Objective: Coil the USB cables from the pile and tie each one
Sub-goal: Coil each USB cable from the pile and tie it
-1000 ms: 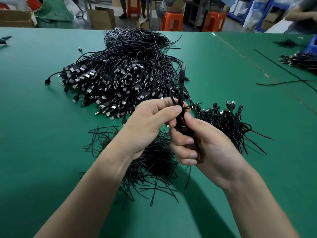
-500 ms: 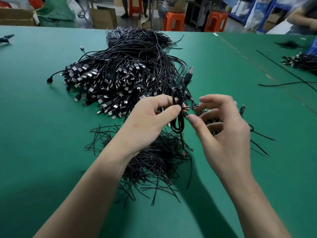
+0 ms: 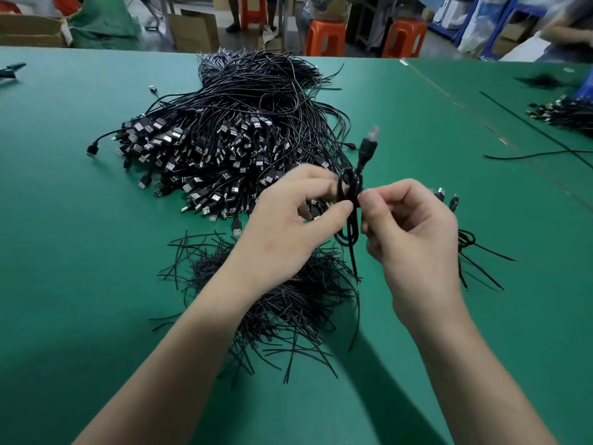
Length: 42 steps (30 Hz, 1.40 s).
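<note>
A big pile of black USB cables (image 3: pixel 224 139) lies on the green table (image 3: pixel 80 284) beyond my hands. A coiled black cable (image 3: pixel 351 187) is held upright between both hands, its USB plug sticking up. My left hand (image 3: pixel 288 226) pinches the coil from the left with thumb and fingers. My right hand (image 3: pixel 407 226) pinches the thin black twist tie at the coil's middle, other fingers curled. A loose tie end hangs down below the coil. A heap of black twist ties (image 3: pixel 282 300) lies under my left wrist.
Tied coils (image 3: pixel 465 245) lie on the table behind my right hand. Another cable pile (image 3: pixel 564 114) and a long loose cable (image 3: pixel 529 154) sit at the far right. Orange stools (image 3: pixel 325 36) and cardboard boxes (image 3: pixel 194 30) stand beyond the table's far edge.
My right hand let go of the coil's lower part, opened, then closed in on the tie at the coil's middle. The coil shifted slightly right, its plug tilting.
</note>
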{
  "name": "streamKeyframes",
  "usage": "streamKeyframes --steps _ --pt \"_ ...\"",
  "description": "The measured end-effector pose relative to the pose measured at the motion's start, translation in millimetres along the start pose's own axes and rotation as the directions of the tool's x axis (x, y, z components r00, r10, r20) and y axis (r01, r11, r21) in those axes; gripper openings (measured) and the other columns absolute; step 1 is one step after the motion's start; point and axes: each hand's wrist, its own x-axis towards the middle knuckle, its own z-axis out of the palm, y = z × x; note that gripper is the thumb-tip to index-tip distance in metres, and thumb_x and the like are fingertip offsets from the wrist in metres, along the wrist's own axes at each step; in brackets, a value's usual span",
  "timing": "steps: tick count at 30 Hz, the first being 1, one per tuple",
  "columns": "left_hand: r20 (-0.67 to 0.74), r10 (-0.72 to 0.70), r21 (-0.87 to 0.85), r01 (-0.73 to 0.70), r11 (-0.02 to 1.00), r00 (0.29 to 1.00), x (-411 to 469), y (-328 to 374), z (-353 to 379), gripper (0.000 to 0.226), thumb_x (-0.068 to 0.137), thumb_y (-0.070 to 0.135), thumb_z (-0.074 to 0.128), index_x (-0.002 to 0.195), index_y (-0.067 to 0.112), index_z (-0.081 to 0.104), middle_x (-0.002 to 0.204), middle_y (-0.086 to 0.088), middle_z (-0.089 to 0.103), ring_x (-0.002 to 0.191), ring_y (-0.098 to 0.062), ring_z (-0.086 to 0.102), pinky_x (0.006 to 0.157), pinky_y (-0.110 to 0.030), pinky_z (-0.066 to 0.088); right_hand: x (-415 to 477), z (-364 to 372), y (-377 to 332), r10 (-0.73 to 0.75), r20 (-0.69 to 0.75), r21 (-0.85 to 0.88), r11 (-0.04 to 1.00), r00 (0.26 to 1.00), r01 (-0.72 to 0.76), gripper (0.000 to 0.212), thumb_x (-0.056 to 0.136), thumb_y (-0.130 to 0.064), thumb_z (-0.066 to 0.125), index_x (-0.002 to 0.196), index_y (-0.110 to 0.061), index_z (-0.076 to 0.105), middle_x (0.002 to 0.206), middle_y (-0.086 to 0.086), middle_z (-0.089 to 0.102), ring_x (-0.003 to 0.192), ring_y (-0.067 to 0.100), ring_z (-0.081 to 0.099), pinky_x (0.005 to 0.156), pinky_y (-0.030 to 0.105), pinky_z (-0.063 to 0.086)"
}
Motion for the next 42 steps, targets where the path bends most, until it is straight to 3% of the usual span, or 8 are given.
streamKeyframes --steps 5,12,15,18,23,28,34,42 --pt "-0.155 0.305 0.379 -0.228 0.897 0.940 -4.1 -6.0 4.2 0.018 0.098 0.019 0.070 0.113 0.019 0.078 0.081 0.004 0.058 0.074 -0.014 0.056 0.070 -0.031 0.048 4.0 8.9 -2.2 0.379 0.053 0.417 0.833 0.924 -0.365 0.019 0.099 -0.011 0.060 0.081 -0.015 0.062 0.059 -0.006 0.053 0.048 0.003 0.040 0.045 0.013 0.036" --pt "-0.025 -0.035 -0.175 0.030 0.984 0.999 -0.9 -11.2 1.0 0.031 0.106 0.028 0.049 0.105 0.025 0.080 0.092 0.005 0.078 0.084 -0.007 0.072 0.068 -0.021 0.053 0.7 8.3 -1.6 0.294 0.000 0.260 0.923 0.956 -0.284 0.017 0.098 -0.014 0.066 0.081 -0.014 0.065 0.058 -0.004 0.056 0.048 0.004 0.040 0.045 0.014 0.034" --pt "-0.014 -0.093 -0.244 0.087 0.966 0.996 0.3 -15.3 -1.1 0.008 0.095 0.026 0.073 0.092 0.028 0.080 0.084 0.006 0.077 0.075 -0.009 0.069 0.067 -0.025 0.054 -3.1 10.6 -0.8 0.258 -0.019 0.173 0.952 0.966 -0.251 0.015 0.096 -0.016 0.068 0.082 -0.014 0.066 0.058 -0.004 0.056 0.048 0.006 0.039 0.047 0.017 0.034" --pt "-0.027 -0.113 -0.332 0.097 0.938 0.993 0.7 -17.5 -1.4 0.036 0.082 0.015 0.085 0.107 0.034 0.068 0.090 0.005 0.077 0.084 -0.011 0.072 0.081 -0.030 0.057 -4.4 11.9 -0.3 0.282 -0.032 0.177 0.946 0.959 -0.272 0.016 0.096 -0.016 0.068 0.081 -0.014 0.064 0.057 -0.005 0.055 0.048 0.006 0.038 0.048 0.018 0.033" --pt "-0.106 0.057 -0.050 -0.062 0.997 0.993 -0.5 -12.5 4.1 0.056 0.086 0.013 0.078 0.135 0.032 0.059 0.095 0.025 0.070 0.091 0.001 0.063 0.076 -0.020 0.045 -0.3 13.6 -1.3 0.443 0.060 0.378 0.819 0.894 -0.431 0.015 0.097 -0.015 0.065 0.082 -0.015 0.064 0.058 -0.006 0.052 0.048 0.002 0.040 0.046 0.013 0.035" --pt "-0.096 0.243 0.199 -0.221 0.955 0.965 -1.3 -13.2 2.9 0.027 0.093 0.001 0.073 0.116 0.013 0.078 0.097 -0.005 0.059 0.091 -0.018 0.057 0.082 -0.022 0.046 4.2 14.7 0.8 0.533 0.109 0.521 0.688 0.839 -0.505 0.018 0.100 -0.002 0.055 0.088 -0.009 0.066 0.058 -0.004 0.050 0.048 0.003 0.036 0.042 0.012 0.029" --pt "-0.041 -0.048 -0.158 0.041 0.987 0.998 -2.0 -12.3 2.3 0.022 0.101 0.029 0.061 0.098 0.026 0.083 0.085 -0.004 0.077 0.081 -0.025 0.071 0.078 -0.043 0.058 2.3 11.5 3.6 0.486 0.064 0.404 0.786 0.872 -0.468 0.017 0.098 -0.014 0.064 0.082 -0.015 0.069 0.060 -0.007 0.055 0.049 0.000 0.043 0.045 0.012 0.038" --pt "-0.008 -0.147 -0.320 0.136 0.938 0.989 -0.2 -20.3 9.0 0.056 0.087 0.011 0.079 0.132 0.036 0.060 0.092 0.013 0.072 0.074 0.004 0.056 0.069 -0.015 0.042 5.5 16.2 1.0 0.553 0.081 0.537 0.677 0.829 -0.504 0.014 0.096 -0.010 0.063 0.082 -0.011 0.065 0.057 -0.005 0.050 0.044 0.002 0.037 0.038 0.012 0.031"
